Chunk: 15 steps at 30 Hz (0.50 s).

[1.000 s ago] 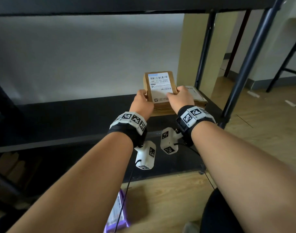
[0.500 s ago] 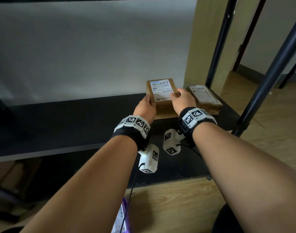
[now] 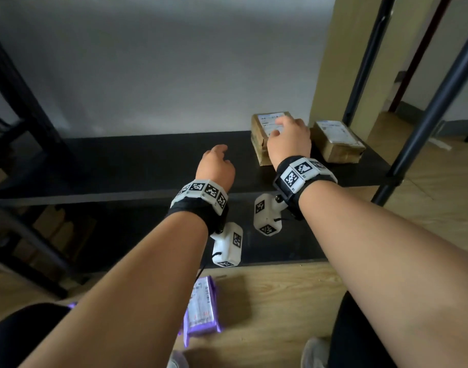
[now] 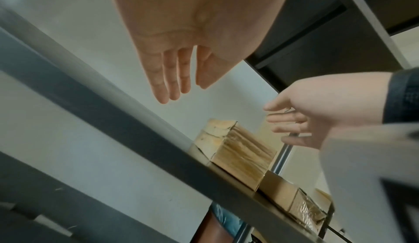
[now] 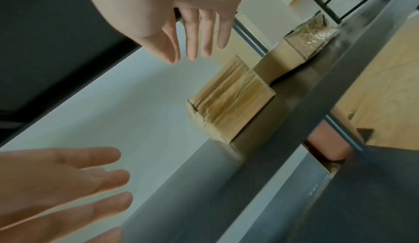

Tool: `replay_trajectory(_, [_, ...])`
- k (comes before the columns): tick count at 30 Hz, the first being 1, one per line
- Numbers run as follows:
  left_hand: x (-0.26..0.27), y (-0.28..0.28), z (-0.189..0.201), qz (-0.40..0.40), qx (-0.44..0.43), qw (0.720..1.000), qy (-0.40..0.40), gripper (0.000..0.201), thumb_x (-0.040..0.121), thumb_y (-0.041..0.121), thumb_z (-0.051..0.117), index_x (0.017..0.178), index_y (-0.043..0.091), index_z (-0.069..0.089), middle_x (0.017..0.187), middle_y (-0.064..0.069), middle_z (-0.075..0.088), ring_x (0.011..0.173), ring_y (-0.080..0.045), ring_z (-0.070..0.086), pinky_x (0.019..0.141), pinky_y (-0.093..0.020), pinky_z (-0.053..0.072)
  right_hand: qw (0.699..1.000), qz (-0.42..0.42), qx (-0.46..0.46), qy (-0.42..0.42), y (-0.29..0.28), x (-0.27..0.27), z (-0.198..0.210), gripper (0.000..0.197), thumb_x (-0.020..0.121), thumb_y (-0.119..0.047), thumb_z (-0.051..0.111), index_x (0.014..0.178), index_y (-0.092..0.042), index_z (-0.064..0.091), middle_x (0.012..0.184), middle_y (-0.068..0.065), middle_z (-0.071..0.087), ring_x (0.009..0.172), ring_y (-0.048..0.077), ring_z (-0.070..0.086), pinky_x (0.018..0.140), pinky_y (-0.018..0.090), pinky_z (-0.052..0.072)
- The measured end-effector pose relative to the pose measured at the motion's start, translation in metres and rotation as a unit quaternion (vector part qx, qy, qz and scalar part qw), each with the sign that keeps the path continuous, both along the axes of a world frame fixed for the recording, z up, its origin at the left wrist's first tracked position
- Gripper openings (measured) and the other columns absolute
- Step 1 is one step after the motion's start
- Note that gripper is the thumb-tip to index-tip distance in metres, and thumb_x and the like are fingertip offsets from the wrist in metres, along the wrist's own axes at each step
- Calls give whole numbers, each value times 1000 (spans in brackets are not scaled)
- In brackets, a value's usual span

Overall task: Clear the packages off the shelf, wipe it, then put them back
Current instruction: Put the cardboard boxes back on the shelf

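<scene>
Two taped cardboard boxes stand side by side at the right end of the black shelf (image 3: pixel 121 160): a labelled box (image 3: pixel 260 139) and a second box (image 3: pixel 339 140) to its right. My right hand (image 3: pixel 288 139) hovers over the labelled box with straight fingers; in the right wrist view its fingers (image 5: pixel 197 32) are clear of the box (image 5: pixel 229 100). My left hand (image 3: pixel 217 166) is open over bare shelf, left of the boxes. In the left wrist view its fingers (image 4: pixel 172 78) hold nothing, above the box (image 4: pixel 240 153).
A purple package (image 3: pixel 201 306) lies on the wooden floor below my left forearm. Black uprights (image 3: pixel 424 115) stand at the shelf's right end, with another at the far left. A lower shelf (image 3: pixel 294 243) runs beneath. A grey wall backs the shelf.
Both hands have let go of the labelled box, which now rests on the shelf beside the other box. My left hand has drawn back to the left; my right stays above the box.
</scene>
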State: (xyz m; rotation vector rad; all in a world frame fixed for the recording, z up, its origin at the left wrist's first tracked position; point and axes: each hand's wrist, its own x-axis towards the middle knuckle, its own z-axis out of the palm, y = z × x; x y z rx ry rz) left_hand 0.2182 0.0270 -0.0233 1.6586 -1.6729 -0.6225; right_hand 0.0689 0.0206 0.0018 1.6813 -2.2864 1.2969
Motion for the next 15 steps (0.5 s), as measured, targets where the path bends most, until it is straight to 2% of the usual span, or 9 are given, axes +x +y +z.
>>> replay_trajectory(4, [30, 25, -24, 18, 10, 1000, -10, 45, 95, 10, 39, 137, 21, 48, 135, -4, 53, 118, -22, 54, 92, -28, 43, 997, 61, -43, -25, 24, 32, -20, 29, 94, -12, 48, 118, -14, 64, 119, 8, 60, 111, 23, 56, 86, 26, 44])
replay_trajectory(10, [66, 53, -79, 48, 66, 995, -50, 42, 98, 14, 36, 138, 20, 47, 138, -9, 49, 119, -27, 54, 86, -28, 43, 993, 100, 15, -52, 52, 66, -84, 31, 93, -10, 47, 118, -16, 64, 119, 4, 62, 109, 19, 59, 75, 21, 38])
replay_trajectory(13, [79, 60, -108, 54, 96, 992, -63, 42, 97, 14, 38, 138, 18, 48, 139, -10, 50, 122, -27, 52, 94, -28, 42, 990, 116, 66, -53, 62, 74, -120, 31, 93, -10, 46, 116, -15, 66, 120, 5, 61, 108, 22, 59, 77, 22, 39])
replay_trajectory(15, [88, 67, -131, 62, 119, 988, -70, 41, 96, 15, 40, 136, 16, 50, 138, -10, 52, 124, -27, 51, 98, -28, 40, 984, 132, 111, -54, 68, 80, -148, 32, 92, -10, 45, 116, -15, 66, 120, 7, 61, 111, 24, 58, 83, 24, 43])
